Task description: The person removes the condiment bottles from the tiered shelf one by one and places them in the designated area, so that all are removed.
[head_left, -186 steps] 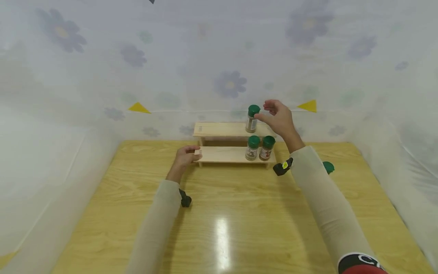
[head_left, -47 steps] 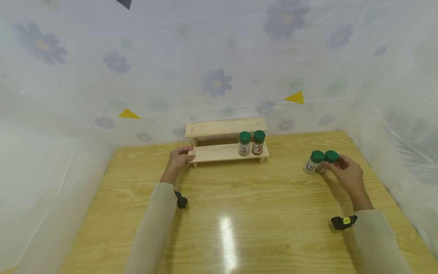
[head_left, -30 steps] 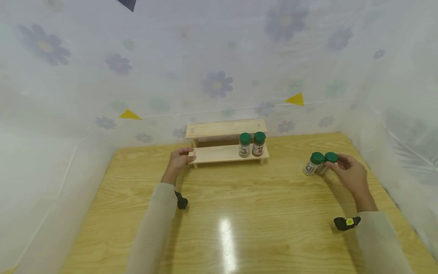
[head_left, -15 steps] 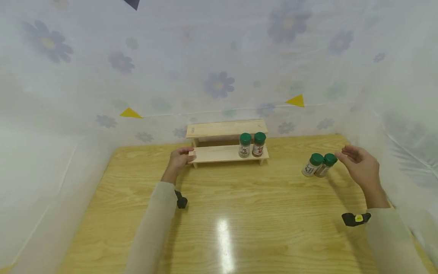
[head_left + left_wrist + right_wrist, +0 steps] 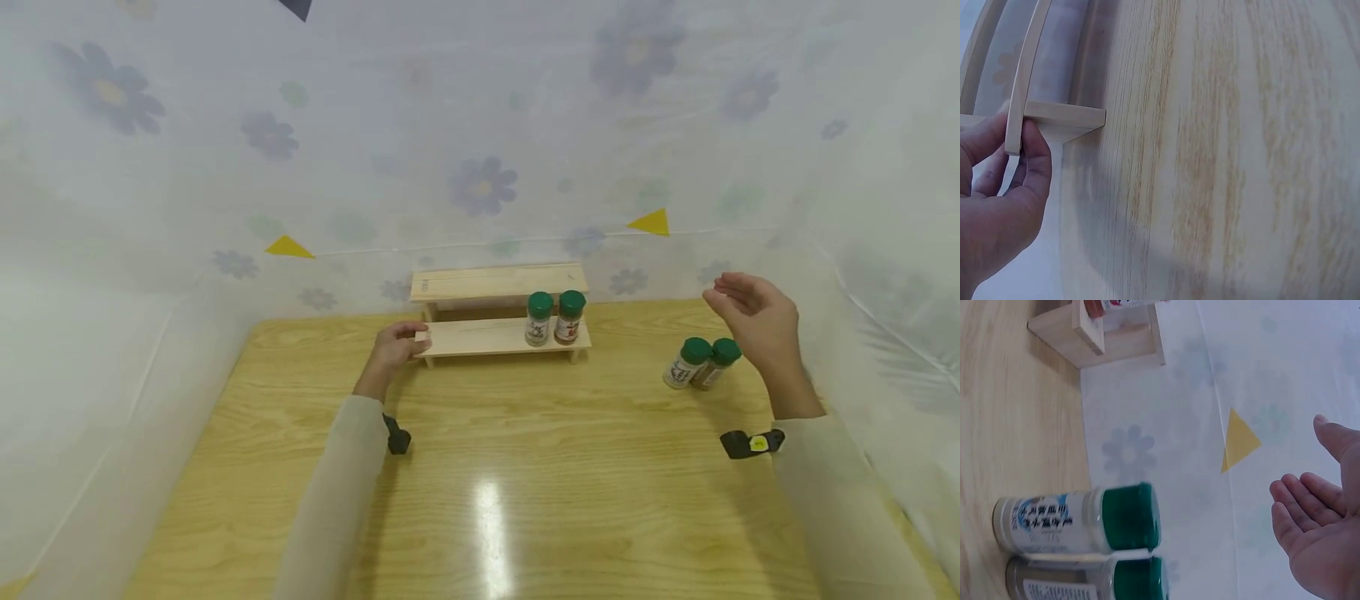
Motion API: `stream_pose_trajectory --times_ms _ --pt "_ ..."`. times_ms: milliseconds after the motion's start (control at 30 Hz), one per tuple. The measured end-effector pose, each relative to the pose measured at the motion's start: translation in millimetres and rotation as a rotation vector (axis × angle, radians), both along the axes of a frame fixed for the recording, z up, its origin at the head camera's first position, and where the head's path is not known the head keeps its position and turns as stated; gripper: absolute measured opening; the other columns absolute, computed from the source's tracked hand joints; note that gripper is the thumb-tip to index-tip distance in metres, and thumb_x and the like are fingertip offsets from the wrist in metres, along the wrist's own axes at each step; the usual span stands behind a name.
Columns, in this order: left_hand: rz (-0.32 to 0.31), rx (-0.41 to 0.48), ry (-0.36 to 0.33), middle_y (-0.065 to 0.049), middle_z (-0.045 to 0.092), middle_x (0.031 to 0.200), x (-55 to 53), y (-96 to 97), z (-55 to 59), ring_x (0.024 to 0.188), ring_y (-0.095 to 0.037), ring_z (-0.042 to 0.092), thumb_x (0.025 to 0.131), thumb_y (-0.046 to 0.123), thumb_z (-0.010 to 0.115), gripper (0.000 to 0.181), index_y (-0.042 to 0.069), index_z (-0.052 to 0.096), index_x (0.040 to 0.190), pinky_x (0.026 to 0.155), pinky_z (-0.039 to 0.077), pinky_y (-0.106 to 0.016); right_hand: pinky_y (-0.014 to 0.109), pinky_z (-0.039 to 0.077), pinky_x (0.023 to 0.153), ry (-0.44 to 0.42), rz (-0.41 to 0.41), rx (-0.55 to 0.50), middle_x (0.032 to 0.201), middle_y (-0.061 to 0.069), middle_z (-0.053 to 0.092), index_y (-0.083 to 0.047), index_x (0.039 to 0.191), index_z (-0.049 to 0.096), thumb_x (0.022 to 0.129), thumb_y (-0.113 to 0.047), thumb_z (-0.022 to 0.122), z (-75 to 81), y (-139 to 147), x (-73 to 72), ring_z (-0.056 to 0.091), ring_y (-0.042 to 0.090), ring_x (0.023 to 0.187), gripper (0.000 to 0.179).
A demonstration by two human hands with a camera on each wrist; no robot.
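Note:
A two-tier wooden rack (image 5: 472,337) stands at the back of the table. My left hand (image 5: 393,346) pinches the left end of its lower board, thumb on one face and fingers on the other, as the left wrist view shows. On that board's right end are two green-capped spice jars, one pale (image 5: 537,320) and one reddish (image 5: 569,317). To the right, a white-labelled spice jar (image 5: 686,364) and a brownish spice jar (image 5: 717,365) stand side by side on the table. My right hand (image 5: 761,321) is raised above and behind them, holding nothing, its fingers loosely bent.
The wood-grain table (image 5: 420,492) ends at a flower-patterned sheet (image 5: 420,150) hung close behind the rack. Two yellow triangles (image 5: 651,222) mark the sheet. More white sheeting (image 5: 900,250) hangs along the sides.
The right hand took the brownish jar from the upper tier to the table beside the white-labelled one, let go, and rose. The left hand keeps its hold on the rack.

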State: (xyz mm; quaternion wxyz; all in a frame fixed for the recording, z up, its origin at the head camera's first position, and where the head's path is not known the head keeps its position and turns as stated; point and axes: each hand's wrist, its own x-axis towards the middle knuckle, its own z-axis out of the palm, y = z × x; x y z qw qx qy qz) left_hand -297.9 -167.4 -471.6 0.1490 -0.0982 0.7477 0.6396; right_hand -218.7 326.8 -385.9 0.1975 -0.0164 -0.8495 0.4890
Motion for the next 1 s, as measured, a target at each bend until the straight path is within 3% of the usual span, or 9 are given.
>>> stream_pose_trajectory --times_ms 200,433,567,767,1000 --pt "-0.002 -0.005 0.003 -0.008 0.034 0.151 -1.7 -1.5 -2.0 0.123 -0.026 0.049 0.089 0.008 0.065 0.033 0.005 0.059 0.122 0.093 0.048 -0.037 0.004 0.041 0.090 0.010 0.081 0.009 0.118 -0.005 0.058 -0.003 0.130 0.054 0.090 -0.027 0.066 9.5 -34.2 -13.9 0.051 -0.008 0.106 0.048" --pt "-0.010 -0.028 0.013 -0.008 0.036 0.150 -1.7 -2.9 -4.0 0.123 -0.027 0.050 0.090 0.009 0.065 0.035 0.006 0.059 0.125 0.094 0.048 -0.038 0.030 0.043 0.105 0.001 0.173 0.021 0.129 0.016 0.055 -0.004 0.132 0.052 0.090 -0.025 0.066 6.9 -69.6 -28.5 0.054 0.014 0.118 0.049" --pt "-0.009 -0.019 0.015 -0.009 0.038 0.148 -2.0 -2.5 -5.6 0.121 -0.027 0.051 0.090 0.009 0.065 0.037 0.005 0.058 0.126 0.091 0.049 -0.035 0.037 0.041 0.106 0.002 0.230 -0.006 0.129 0.018 0.055 -0.003 0.132 0.052 0.091 -0.023 0.065 0.8 -86.2 -35.7 0.052 0.025 0.120 0.047" --pt "0.002 0.000 0.015 -0.010 0.036 0.149 -1.6 -1.1 -4.4 0.120 -0.026 0.051 0.089 0.007 0.065 0.036 0.004 0.058 0.125 0.086 0.050 -0.031 0.040 0.041 0.105 -0.008 0.287 -0.047 0.128 0.019 0.056 -0.001 0.130 0.052 0.090 -0.024 0.066 -11.4 -106.0 -45.1 0.053 0.030 0.120 0.049" --pt "-0.001 0.009 -0.020 -0.010 0.036 0.149 5.0 1.9 12.8 0.123 -0.028 0.050 0.090 0.005 0.064 0.036 0.003 0.058 0.125 0.093 0.048 -0.038 0.042 0.040 0.106 -0.060 0.322 -0.053 0.128 0.020 0.055 0.002 0.130 0.052 0.088 -0.028 0.068 -27.7 -118.5 -52.4 0.052 0.032 0.120 0.054"
